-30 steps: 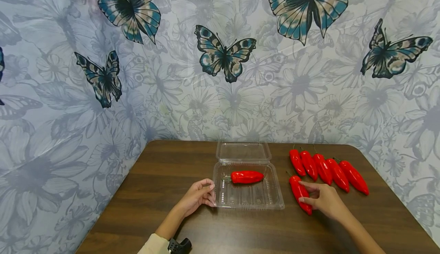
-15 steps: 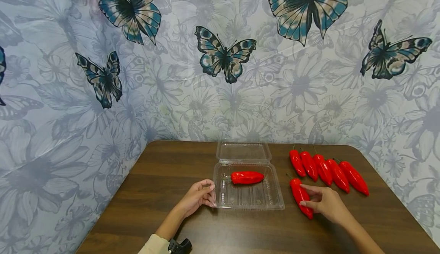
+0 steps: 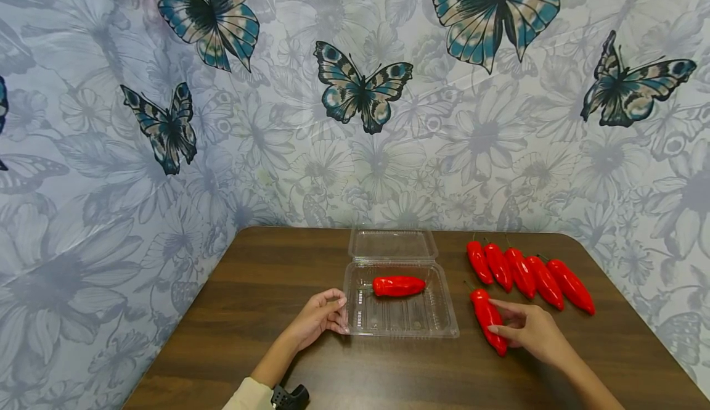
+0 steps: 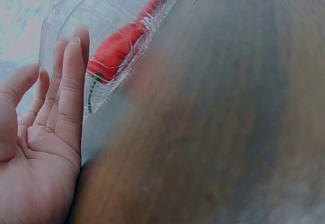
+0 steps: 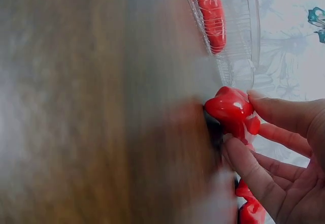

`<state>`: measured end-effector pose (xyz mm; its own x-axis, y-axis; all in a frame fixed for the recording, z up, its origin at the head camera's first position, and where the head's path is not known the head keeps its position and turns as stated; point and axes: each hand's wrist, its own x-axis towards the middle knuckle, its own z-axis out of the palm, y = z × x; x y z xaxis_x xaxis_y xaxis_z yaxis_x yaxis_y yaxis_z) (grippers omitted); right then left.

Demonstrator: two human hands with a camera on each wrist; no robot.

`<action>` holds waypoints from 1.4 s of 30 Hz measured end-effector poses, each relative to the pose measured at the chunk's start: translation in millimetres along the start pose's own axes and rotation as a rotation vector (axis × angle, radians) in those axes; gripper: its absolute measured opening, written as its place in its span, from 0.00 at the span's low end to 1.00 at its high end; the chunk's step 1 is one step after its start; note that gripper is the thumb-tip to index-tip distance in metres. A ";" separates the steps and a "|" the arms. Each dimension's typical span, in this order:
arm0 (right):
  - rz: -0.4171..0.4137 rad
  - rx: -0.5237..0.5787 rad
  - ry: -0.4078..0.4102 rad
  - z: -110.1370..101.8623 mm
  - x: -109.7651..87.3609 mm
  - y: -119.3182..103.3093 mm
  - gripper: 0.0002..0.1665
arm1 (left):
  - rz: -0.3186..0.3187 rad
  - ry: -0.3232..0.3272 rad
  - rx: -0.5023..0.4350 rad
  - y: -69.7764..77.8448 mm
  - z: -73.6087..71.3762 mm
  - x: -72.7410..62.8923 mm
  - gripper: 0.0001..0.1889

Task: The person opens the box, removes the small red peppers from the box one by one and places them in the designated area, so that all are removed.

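My right hand pinches a glossy red chili pepper between thumb and fingers, just right of the clear plastic container. The right wrist view shows that pepper end-on between the fingertips. With its lid folded back, the container holds one red chili pepper lying crosswise. My left hand holds the container's left rim, thumb and fingertips at its edge. In the left wrist view the fingers lie along the clear side, the pepper showing through the plastic.
Several more red chili peppers lie side by side in a slanted row at the right back of the brown wooden table. A wall covering with butterflies rises behind the table. The left wrist wears a black strap.
My right hand has shifted slightly right and toward the front with the pepper. The left hand, the container and the row of peppers stay where they were.
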<state>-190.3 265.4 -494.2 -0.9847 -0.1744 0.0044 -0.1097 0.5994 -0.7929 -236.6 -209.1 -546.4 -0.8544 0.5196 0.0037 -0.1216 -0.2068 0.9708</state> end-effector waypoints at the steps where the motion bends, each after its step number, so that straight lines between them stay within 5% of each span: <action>1: 0.003 0.002 -0.004 -0.5 -0.5 0.7 0.40 | 0.000 0.000 -0.001 -0.1 0.1 0.0 0.12; 11: 0.052 0.035 -0.018 -5.9 -7.0 2.7 0.41 | -0.002 0.007 -0.001 0.2 0.6 0.0 0.14; 29: -0.027 0.077 -0.066 -11.2 -7.0 10.1 0.39 | -0.003 0.012 -0.003 1.4 1.5 -1.2 0.15; 42: -0.035 -0.088 0.013 -27.4 -7.1 -5.0 0.37 | 0.002 0.005 0.007 0.0 -0.5 1.2 0.16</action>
<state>-186.5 285.1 -473.7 -0.9816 -0.1867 0.0396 -0.1551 0.6597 -0.7353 -237.9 -208.9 -546.6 -0.8573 0.5147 0.0042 -0.1164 -0.2018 0.9725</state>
